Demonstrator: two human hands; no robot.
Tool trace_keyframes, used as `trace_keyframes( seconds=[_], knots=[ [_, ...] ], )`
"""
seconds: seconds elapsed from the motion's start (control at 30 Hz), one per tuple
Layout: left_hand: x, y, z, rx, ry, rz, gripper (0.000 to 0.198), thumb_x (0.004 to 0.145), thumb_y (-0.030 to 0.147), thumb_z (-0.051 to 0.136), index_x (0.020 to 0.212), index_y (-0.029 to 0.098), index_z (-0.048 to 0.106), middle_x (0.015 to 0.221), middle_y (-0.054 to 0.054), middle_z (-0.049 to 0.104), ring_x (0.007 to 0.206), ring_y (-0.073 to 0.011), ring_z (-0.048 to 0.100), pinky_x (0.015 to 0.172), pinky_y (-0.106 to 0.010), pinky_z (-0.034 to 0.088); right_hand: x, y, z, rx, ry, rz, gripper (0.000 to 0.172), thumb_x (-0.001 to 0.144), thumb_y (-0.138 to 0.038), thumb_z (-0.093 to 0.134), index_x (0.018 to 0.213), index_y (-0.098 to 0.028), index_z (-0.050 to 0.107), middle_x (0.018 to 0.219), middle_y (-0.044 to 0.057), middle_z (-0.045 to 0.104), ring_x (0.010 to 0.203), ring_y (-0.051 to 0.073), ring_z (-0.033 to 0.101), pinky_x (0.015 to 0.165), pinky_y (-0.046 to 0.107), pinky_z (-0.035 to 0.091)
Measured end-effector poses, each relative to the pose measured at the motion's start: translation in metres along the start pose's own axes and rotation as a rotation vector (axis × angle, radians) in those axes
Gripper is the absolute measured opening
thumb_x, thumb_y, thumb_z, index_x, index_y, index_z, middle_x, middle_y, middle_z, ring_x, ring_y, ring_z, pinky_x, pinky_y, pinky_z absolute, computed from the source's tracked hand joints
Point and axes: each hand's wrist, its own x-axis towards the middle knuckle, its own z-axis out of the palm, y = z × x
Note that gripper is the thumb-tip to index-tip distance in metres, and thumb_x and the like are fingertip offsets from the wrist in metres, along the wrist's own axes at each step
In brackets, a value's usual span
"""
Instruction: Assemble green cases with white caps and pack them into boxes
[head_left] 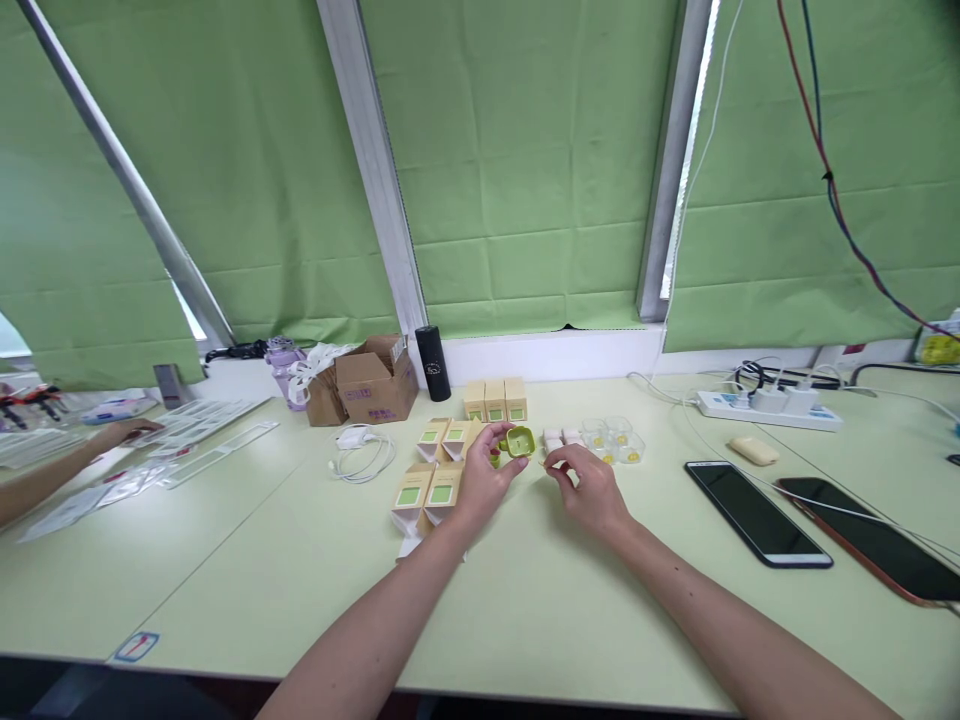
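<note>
My left hand (486,478) is closed on a small green open case (517,441), held just above the pale green table (247,570). My right hand (590,484) hovers beside it, fingers pinched together near the table; what they hold is too small to make out. Several small tan boxes with green labels (435,470) lie left of my left hand, and three more tan boxes (495,399) stand behind it. Small white pieces (562,438) and several clear plastic trays (616,440) with yellow bits sit just beyond my right hand.
A brown cardboard box (371,380), a black cylinder (433,363) and a coiled white cable (361,450) stand at the back left. Two phones (757,512) lie at the right, with a power strip (769,408) behind. Another person's hand (124,432) rests at the far left.
</note>
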Motion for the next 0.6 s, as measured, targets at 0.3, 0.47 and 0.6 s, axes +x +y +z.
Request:
trace_keyframes(
  seconds=[0.3, 0.47, 0.6],
  knots=[
    [-0.002, 0.000, 0.001, 0.104, 0.008, 0.030, 0.044, 0.076, 0.014, 0.078, 0.117, 0.024, 0.065, 0.122, -0.007, 0.072, 0.118, -0.0252, 0.065, 0.102, -0.040, 0.045, 0.006, -0.015, -0.006, 0.370, 0.121, 0.194, 0.018, 0.100, -0.039, 0.060, 0.108, -0.028, 0.071, 0.104, 0.008, 0.068, 0.095, 0.025, 0.065, 0.077, 0.042, 0.062],
    [-0.005, 0.004, 0.002, 0.169, -0.012, 0.019, 0.045, 0.077, 0.011, 0.077, 0.118, 0.024, 0.065, 0.123, -0.007, 0.071, 0.117, -0.0244, 0.064, 0.105, -0.041, 0.043, 0.010, -0.016, -0.005, 0.584, 0.165, 0.415, 0.034, 0.089, -0.057, 0.073, 0.099, -0.024, 0.077, 0.099, 0.006, 0.071, 0.080, 0.021, 0.069, 0.073, 0.041, 0.064],
    [-0.008, 0.010, 0.004, 0.192, -0.020, -0.003, 0.046, 0.076, 0.008, 0.077, 0.118, 0.024, 0.065, 0.123, -0.007, 0.070, 0.119, -0.0240, 0.063, 0.107, -0.040, 0.042, 0.015, -0.017, -0.008, 0.708, 0.196, 0.569, 0.046, 0.075, -0.063, 0.084, 0.092, -0.020, 0.079, 0.085, 0.006, 0.073, 0.073, 0.020, 0.069, 0.071, 0.039, 0.064]
  ],
)
